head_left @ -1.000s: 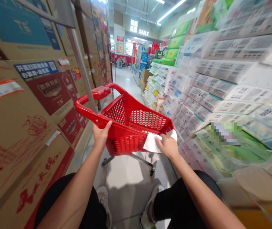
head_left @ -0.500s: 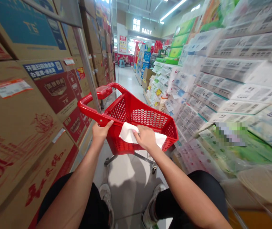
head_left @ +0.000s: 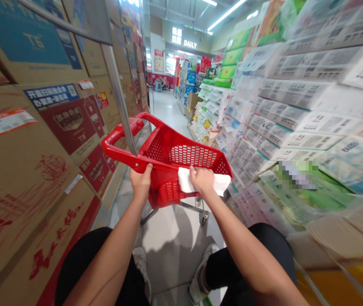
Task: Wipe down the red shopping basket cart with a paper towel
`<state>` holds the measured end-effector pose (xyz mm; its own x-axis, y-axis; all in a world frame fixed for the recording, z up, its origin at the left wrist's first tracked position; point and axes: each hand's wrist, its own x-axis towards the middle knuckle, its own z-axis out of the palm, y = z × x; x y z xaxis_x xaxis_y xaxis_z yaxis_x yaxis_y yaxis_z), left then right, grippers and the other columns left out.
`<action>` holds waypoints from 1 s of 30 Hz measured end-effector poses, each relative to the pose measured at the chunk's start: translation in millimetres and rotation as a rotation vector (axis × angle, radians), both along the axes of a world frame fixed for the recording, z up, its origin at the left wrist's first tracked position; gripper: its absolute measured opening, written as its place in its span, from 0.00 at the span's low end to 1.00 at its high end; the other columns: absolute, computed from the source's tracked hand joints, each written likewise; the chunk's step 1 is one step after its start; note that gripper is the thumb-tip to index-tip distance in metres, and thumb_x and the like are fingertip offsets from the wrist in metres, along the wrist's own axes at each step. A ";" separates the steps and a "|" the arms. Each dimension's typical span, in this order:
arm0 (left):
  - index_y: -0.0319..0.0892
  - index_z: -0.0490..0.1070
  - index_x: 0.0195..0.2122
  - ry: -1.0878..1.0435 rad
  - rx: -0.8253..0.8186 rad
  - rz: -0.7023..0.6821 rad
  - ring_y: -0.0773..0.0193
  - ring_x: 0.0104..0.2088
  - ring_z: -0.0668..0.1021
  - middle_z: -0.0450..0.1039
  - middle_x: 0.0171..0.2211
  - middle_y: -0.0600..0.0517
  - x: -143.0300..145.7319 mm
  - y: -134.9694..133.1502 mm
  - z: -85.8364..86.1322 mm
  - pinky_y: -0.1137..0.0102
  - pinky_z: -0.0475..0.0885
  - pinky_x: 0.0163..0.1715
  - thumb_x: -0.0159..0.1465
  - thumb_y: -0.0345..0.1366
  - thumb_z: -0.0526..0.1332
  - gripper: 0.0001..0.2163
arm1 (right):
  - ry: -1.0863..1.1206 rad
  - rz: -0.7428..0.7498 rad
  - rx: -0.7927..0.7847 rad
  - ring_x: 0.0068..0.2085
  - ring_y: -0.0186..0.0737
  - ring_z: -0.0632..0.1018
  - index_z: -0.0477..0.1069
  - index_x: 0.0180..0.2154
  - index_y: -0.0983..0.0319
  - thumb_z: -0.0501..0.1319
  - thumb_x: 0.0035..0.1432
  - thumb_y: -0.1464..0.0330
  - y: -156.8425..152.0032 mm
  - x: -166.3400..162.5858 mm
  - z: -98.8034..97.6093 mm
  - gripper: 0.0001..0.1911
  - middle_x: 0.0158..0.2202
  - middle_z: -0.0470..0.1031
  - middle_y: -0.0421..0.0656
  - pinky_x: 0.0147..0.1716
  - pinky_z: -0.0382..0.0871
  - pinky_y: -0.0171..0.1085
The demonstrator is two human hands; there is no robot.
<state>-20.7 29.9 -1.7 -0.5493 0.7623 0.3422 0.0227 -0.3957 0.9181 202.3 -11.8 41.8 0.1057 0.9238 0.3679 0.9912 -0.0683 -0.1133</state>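
While the left hand grips the near edge of a red cart, the right hand clasps a white cloth against that edge, farther from the handle. Cartons rise at left, wrapped packs at right; beyond glows a DAILY sign.

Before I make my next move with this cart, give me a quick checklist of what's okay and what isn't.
1. Left grip on the red shopping cart, near its handle: ok.
2. Right grip holding the white cloth: ok.
3. Cloth at the cart's near side: ok.
4. Cloth's underside clean: cannot tell, hidden.
5. Metal pole clear of the handle: cannot tell, they overlap in view.
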 end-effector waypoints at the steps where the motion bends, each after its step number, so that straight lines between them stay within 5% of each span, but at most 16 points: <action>1: 0.40 0.72 0.48 0.011 0.006 0.002 0.58 0.43 0.81 0.79 0.44 0.45 3.0 -1.9 0.1 0.60 0.76 0.51 0.56 0.45 0.68 0.22 | 0.021 0.069 0.021 0.36 0.45 0.80 0.79 0.38 0.65 0.42 0.73 0.53 3.7 -25.3 4.8 0.32 0.35 0.81 0.53 0.39 0.61 0.38; 4: 0.39 0.73 0.43 0.034 -0.020 0.049 0.58 0.38 0.81 0.79 0.39 0.47 4.4 -2.2 -0.1 0.60 0.77 0.46 0.55 0.43 0.66 0.17 | 0.055 0.220 0.109 0.35 0.42 0.79 0.76 0.41 0.65 0.37 0.75 0.55 9.5 -83.0 15.4 0.33 0.35 0.81 0.49 0.37 0.60 0.37; 7: 0.39 0.74 0.37 0.048 -0.068 0.112 0.60 0.34 0.79 0.77 0.33 0.49 -4.6 5.2 -0.8 0.60 0.78 0.43 0.54 0.41 0.66 0.13 | 0.040 0.292 0.121 0.36 0.41 0.79 0.74 0.41 0.63 0.38 0.75 0.55 8.5 -92.5 16.4 0.30 0.35 0.80 0.46 0.38 0.60 0.36; 11: 0.38 0.73 0.40 -0.026 -0.052 0.130 0.60 0.35 0.79 0.77 0.36 0.49 -20.3 17.2 -0.3 0.61 0.78 0.44 0.52 0.41 0.66 0.16 | -0.022 0.277 0.073 0.38 0.42 0.79 0.73 0.39 0.62 0.45 0.73 0.54 -0.8 -36.1 4.5 0.25 0.37 0.80 0.47 0.40 0.60 0.36; 16: 0.38 0.73 0.41 -0.052 -0.050 0.101 0.59 0.37 0.80 0.76 0.36 0.50 -28.3 19.7 -1.5 0.61 0.78 0.46 0.52 0.41 0.67 0.17 | -0.073 0.068 -0.024 0.40 0.42 0.79 0.75 0.38 0.63 0.45 0.74 0.57 -17.4 62.1 -10.3 0.25 0.38 0.81 0.50 0.41 0.59 0.36; 20: 0.38 0.73 0.42 -0.068 -0.049 0.097 0.58 0.38 0.80 0.77 0.37 0.49 -23.6 13.1 -1.9 0.60 0.78 0.48 0.51 0.42 0.68 0.19 | -0.039 -0.093 -0.070 0.40 0.43 0.80 0.77 0.40 0.64 0.43 0.74 0.57 -22.4 92.1 -10.9 0.28 0.39 0.81 0.51 0.40 0.60 0.36; 24: 0.38 0.72 0.48 -0.048 0.006 0.084 0.57 0.44 0.81 0.78 0.44 0.46 -13.5 4.3 0.9 0.59 0.75 0.53 0.54 0.43 0.68 0.22 | 0.009 -0.062 -0.032 0.39 0.44 0.80 0.80 0.40 0.63 0.42 0.73 0.52 -14.6 55.4 -4.9 0.32 0.35 0.82 0.51 0.42 0.60 0.38; 30: 0.40 0.68 0.54 -0.002 0.053 0.049 0.58 0.46 0.80 0.76 0.49 0.43 -1.0 0.4 -3.1 0.60 0.74 0.54 0.56 0.44 0.67 0.26 | 0.088 0.232 0.099 0.36 0.42 0.78 0.77 0.39 0.65 0.41 0.74 0.52 3.5 -66.5 14.6 0.33 0.35 0.81 0.49 0.39 0.58 0.38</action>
